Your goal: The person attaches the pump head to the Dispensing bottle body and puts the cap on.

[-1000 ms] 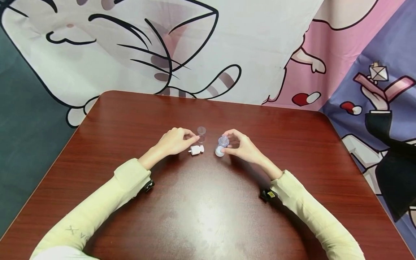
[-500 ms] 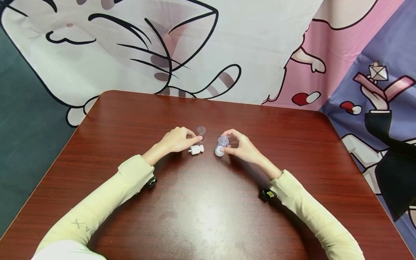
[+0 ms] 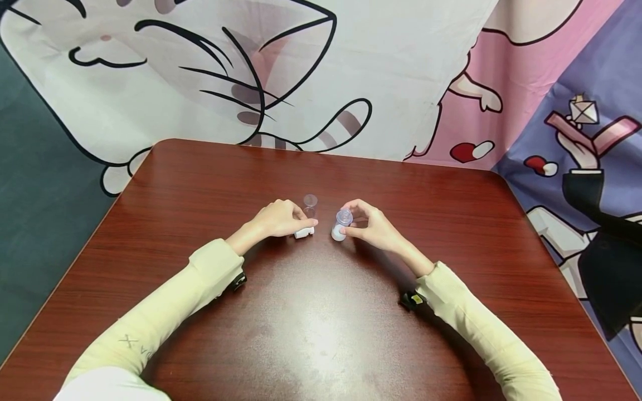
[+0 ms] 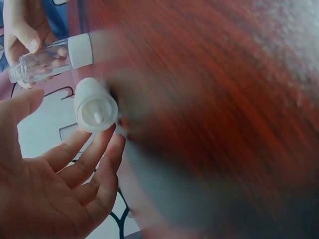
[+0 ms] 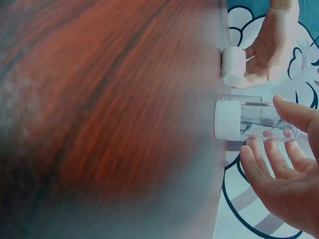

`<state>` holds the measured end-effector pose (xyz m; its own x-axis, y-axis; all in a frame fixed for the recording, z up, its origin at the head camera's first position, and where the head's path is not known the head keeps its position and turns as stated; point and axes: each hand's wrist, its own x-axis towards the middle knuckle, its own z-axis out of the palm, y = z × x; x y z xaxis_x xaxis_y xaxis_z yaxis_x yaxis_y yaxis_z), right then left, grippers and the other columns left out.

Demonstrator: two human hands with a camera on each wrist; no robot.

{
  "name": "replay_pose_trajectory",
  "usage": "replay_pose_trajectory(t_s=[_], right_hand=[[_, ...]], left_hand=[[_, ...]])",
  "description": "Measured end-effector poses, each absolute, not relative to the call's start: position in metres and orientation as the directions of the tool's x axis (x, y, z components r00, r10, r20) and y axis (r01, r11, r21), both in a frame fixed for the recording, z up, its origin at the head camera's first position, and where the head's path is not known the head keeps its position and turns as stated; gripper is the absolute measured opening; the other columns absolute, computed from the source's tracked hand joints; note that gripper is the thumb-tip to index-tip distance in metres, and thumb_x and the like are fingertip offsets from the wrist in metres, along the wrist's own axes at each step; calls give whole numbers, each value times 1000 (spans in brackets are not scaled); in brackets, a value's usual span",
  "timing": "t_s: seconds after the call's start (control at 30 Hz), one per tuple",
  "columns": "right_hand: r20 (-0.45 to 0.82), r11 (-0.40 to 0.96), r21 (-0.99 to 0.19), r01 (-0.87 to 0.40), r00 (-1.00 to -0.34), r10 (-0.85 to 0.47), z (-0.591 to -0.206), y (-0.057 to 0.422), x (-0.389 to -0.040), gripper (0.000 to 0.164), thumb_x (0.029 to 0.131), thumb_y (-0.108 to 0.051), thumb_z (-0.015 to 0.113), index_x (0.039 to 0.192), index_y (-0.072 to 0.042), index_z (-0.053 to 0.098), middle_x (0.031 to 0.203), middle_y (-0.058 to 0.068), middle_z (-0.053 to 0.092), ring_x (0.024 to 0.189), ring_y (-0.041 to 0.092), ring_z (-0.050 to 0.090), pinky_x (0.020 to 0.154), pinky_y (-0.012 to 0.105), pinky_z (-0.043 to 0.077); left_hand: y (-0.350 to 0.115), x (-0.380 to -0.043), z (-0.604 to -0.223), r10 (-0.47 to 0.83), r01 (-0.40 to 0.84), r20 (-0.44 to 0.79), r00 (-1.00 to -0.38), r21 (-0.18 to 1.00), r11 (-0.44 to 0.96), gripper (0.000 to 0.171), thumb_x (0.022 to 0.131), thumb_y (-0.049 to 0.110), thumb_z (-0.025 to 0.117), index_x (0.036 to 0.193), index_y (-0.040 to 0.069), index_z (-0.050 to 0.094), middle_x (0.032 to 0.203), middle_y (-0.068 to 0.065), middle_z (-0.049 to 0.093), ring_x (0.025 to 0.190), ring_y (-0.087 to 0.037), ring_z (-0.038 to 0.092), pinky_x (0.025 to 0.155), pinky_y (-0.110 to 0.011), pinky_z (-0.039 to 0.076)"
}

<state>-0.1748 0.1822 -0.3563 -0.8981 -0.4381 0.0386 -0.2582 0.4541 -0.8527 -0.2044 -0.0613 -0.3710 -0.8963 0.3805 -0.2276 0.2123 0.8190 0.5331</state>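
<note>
From where I stand, the small parts are gathered around the middle of the desk (image 3: 401, 186), closer to its far edge than to me and well in from both side edges. The right hand (image 3: 375, 225) grips the clear bottle (image 3: 339, 233), thumb toward the near side and fingers round the far side, with the white base down at the desk and the bare neck up. I take that hold to be for steadying: a bottle so narrow would tip easily, and the grip leaves its mouth uncovered.

The left hand (image 3: 281, 218) is another matter. Its fingers are spread loosely over the white piece (image 4: 97, 104), which lies on its side, its round hollow end and short stem turned toward the desk's left edge. The fingertips reach the piece's side, but the thumb stands apart from it with a plain gap, so nothing is grasped there; whether the fingers press on it, I can't tell. The piece is right under that hand, and to the left of the bottle, near but not touching.

The clear cup-shaped piece (image 3: 310, 201) sits just beyond them, toward the far edge, probably put there to leave working room between the hands.
</note>
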Motion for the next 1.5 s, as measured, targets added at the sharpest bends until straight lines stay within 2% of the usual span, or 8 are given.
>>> replay_pose_trajectory(t_s=[0.1, 0.17, 0.37, 0.47, 0.77, 0.9, 1.3, 1.5], right_hand=[[38, 453, -854, -257, -898, -438, -356, 182, -174, 38, 82, 1, 72, 115, 4, 54, 105, 22, 63, 99, 35, 63, 90, 48, 52], [38, 452, -854, -257, -898, -438, -355, 181, -174, 38, 82, 1, 72, 115, 4, 54, 105, 22, 63, 100, 35, 63, 91, 49, 52], [36, 457, -851, -258, -897, -440, -355, 181, -175, 38, 82, 0, 72, 116, 4, 54, 105, 22, 63, 100, 36, 63, 91, 50, 52], [32, 460, -851, -254, -899, -437, -356, 182, -175, 38, 82, -1, 72, 116, 4, 54, 105, 22, 63, 100, 35, 63, 92, 49, 52], [39, 447, -858, -253, -900, -435, -357, 182, -174, 38, 82, 1, 72, 115, 4, 54, 106, 22, 63, 99, 35, 64, 92, 50, 52], [41, 443, -860, -253, -901, -433, -358, 182, -174, 38, 82, 1, 72, 115, 4, 54, 105, 22, 63, 99, 35, 63, 92, 49, 52], [52, 398, -886, -237, -904, -424, -374, 185, -182, 39, 81, 4, 72, 115, 6, 53, 106, 24, 61, 98, 37, 62, 94, 52, 50], [54, 379, -897, -228, -907, -419, -392, 191, -191, 42, 80, 1, 74, 116, 2, 54, 107, 21, 62, 97, 31, 63, 92, 49, 52]], left_hand=[[-60, -204, -373, 385, 226, -210, -899, 531, 817, 45, 85, 57, 60, 104, 20, 75, 104, 1, 73, 98, -19, 67, 80, -38, 53], [-59, -204, -373, 389, 236, -197, -900, 530, 815, 44, 84, 56, 62, 105, 19, 75, 102, 2, 74, 97, -19, 68, 81, -39, 53], [-58, -204, -375, 410, 261, -180, -894, 536, 803, 43, 82, 50, 67, 106, 16, 75, 68, 7, 72, 80, -10, 69, 73, -34, 53], [-57, -203, -376, 420, 271, -175, -891, 538, 799, 42, 83, 48, 67, 107, 15, 74, 59, 8, 69, 75, -9, 68, 69, -31, 52], [-57, -204, -377, 446, 312, -130, -886, 544, 779, 33, 82, 38, 71, 104, 14, 76, 85, 1, 74, 74, -9, 67, 71, -31, 52], [-56, -205, -381, 461, 319, -123, -879, 566, 760, 29, 82, 34, 71, 102, 13, 76, 85, 0, 74, 68, -8, 66, 71, -30, 52], [-54, -206, -385, 468, 335, -101, -878, 568, 752, 22, 80, 31, 73, 91, 12, 77, 83, -1, 73, 77, -12, 64, 71, -28, 51], [-55, -204, -383, 472, 343, -86, -877, 575, 742, 21, 80, 29, 74, 90, 11, 77, 83, -1, 73, 77, -13, 64, 70, -27, 51]])
